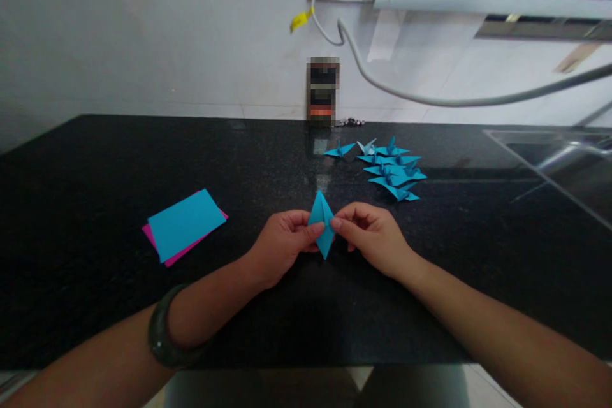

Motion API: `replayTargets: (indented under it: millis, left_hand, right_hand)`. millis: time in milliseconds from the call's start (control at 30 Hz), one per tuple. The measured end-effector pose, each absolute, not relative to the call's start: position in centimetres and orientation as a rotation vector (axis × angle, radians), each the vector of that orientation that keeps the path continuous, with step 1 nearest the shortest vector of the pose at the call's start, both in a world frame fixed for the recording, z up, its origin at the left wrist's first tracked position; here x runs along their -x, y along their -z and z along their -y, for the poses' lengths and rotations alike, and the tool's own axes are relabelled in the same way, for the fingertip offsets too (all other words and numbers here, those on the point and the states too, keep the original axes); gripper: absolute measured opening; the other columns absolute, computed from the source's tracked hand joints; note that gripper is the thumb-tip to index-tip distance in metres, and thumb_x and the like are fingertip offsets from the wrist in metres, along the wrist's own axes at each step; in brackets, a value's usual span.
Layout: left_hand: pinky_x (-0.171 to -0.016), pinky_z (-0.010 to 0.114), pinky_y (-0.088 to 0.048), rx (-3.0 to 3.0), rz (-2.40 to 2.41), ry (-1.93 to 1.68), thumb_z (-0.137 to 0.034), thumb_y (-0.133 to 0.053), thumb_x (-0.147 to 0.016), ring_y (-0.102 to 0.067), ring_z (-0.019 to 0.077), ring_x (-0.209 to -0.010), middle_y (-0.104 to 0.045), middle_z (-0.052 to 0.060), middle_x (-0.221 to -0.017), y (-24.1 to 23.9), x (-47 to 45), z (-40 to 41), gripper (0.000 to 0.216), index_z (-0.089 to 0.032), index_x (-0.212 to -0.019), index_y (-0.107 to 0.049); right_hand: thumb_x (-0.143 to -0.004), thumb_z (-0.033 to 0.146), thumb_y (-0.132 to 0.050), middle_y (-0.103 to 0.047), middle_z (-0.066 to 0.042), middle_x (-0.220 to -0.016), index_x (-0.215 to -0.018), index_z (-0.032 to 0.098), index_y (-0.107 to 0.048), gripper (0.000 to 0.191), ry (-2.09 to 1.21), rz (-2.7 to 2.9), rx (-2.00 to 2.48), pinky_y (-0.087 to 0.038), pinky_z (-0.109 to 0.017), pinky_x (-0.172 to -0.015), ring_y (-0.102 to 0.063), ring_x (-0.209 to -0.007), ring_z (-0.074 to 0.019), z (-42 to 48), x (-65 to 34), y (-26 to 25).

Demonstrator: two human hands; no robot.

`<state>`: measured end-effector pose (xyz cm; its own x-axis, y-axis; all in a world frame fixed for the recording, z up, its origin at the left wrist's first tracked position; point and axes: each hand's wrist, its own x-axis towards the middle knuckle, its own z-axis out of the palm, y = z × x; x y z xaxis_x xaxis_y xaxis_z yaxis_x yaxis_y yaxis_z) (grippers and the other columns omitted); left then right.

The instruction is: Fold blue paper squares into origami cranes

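Observation:
A blue folded origami paper (321,207), shaped like a tall diamond with a slit down its upper middle, is held just above the dark countertop. My left hand (285,239) pinches its left side, thumb across the front and fingers behind. At the right corner, the thumb and index finger of my right hand (370,233) close on the paper's edge. Several finished blue paper cranes (394,175) stand grouped beyond my right hand, and one separate crane (340,150) sits a little to their left.
On the left lies a stack of blue sheets (186,224) over pink paper (184,253). A pixelated upright object (323,90) leans at the wall, beside a small chain (351,122). A grey cable (430,101) hangs across the wall. A sink edge (540,172) borders the countertop (239,166) at right.

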<state>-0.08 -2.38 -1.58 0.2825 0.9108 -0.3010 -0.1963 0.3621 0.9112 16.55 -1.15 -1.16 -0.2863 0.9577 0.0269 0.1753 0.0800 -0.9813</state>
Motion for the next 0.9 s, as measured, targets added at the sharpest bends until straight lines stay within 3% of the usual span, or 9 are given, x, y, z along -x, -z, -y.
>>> replayTargets:
  millis: [267,400,567,700,900]
  left_hand:
    - [-0.056,0.021,-0.043,-1.017,-1.160,-0.883,-0.027,-0.068,-0.067,-0.056,0.0093,-0.055,-0.065,-0.001,-0.059,0.7,-0.3,2.6,0.014,-0.014,-0.068,-0.064]
    - [-0.053,0.021,-0.040,-1.126,-1.219,-0.855,-0.027,-0.065,-0.068,-0.053,0.0092,-0.052,-0.062,-0.002,-0.057,0.9,-0.3,2.6,0.013,-0.014,-0.067,-0.064]
    - [-0.056,0.024,-0.041,-1.336,-1.220,-0.775,-0.030,-0.062,-0.071,-0.056,0.0134,-0.058,-0.065,0.000,-0.063,1.6,-0.1,2.7,0.015,-0.016,-0.073,-0.066]
    - [-0.061,0.026,-0.045,-1.337,-1.158,-0.751,-0.025,-0.062,-0.070,-0.061,0.0173,-0.066,-0.068,0.002,-0.068,1.7,-0.1,2.7,0.011,-0.018,-0.077,-0.067]
    - [-0.061,0.026,-0.045,-1.330,-1.161,-0.739,-0.020,-0.062,-0.069,-0.062,0.0177,-0.067,-0.068,0.001,-0.068,1.5,-0.2,2.8,0.009,-0.018,-0.076,-0.068]
  right_hand:
    - [-0.073,0.029,-0.060,-0.049,0.004,-0.053,-0.063,0.016,-0.057,0.016,-1.097,1.648,1.146,-0.034,-0.019,-0.043,-0.042,-0.046,-0.0065,1.7,-16.3,1.3]
    - [-0.072,0.032,-0.062,-0.049,0.004,-0.055,-0.069,0.016,-0.057,0.016,-1.172,1.601,1.134,-0.036,-0.019,-0.043,-0.043,-0.047,-0.0067,1.6,-16.1,1.6]
    - [-0.070,0.031,-0.065,-0.053,0.003,-0.061,-0.080,0.017,-0.057,0.019,-1.116,1.591,1.137,-0.040,-0.021,-0.048,-0.047,-0.052,-0.0082,1.5,-16.1,2.0]
    - [-0.073,0.025,-0.061,-0.055,0.002,-0.063,-0.081,0.017,-0.058,0.011,-0.968,1.702,1.207,-0.042,-0.022,-0.050,-0.049,-0.055,-0.0092,1.5,-16.3,2.2]
    - [-0.070,0.018,-0.057,-0.056,0.001,-0.065,-0.087,0.016,-0.059,0.017,-0.906,1.724,1.216,-0.043,-0.022,-0.050,-0.051,-0.054,-0.0095,1.6,-16.3,1.9]
